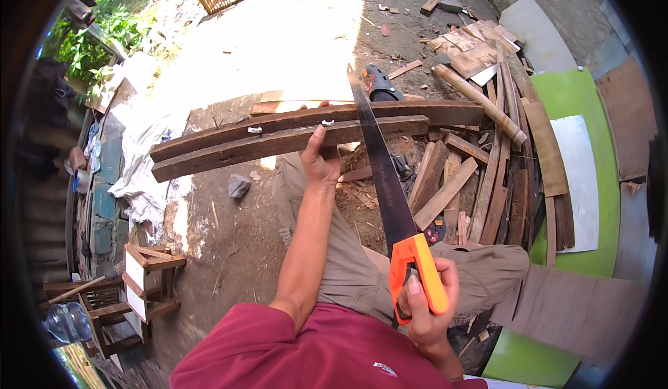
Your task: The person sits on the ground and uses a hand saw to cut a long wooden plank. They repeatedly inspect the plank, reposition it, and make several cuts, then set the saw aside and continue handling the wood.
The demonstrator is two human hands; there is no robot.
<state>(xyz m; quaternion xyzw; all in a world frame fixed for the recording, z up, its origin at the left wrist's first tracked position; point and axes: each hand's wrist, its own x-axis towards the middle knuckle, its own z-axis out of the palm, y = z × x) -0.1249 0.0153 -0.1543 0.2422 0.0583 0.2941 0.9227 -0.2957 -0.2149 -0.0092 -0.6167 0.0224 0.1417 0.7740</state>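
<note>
My left hand (321, 158) is closed around two long, dark wooden strips, gripping them near their middle. The nearer strip (229, 158) is shorter; the farther strip (438, 114) runs along behind it and reaches more to the right. Two small white curved bits (255, 130) show at the upper edge of the nearer strip. In my right hand (433, 298) is a handsaw (381, 173), held by its orange and black handle. Its dark blade points away from me and passes across the strips, right of my left hand. Whether the teeth touch the wood, I cannot tell.
A heap of wood offcuts (480, 180) lies at the right, beside green and white boards (598, 138). A small wooden stool-like frame (149, 278) and a clear plastic bottle (67, 321) stand lower left. A grey stone (239, 186) and white cloth (149, 170) lie left of my legs.
</note>
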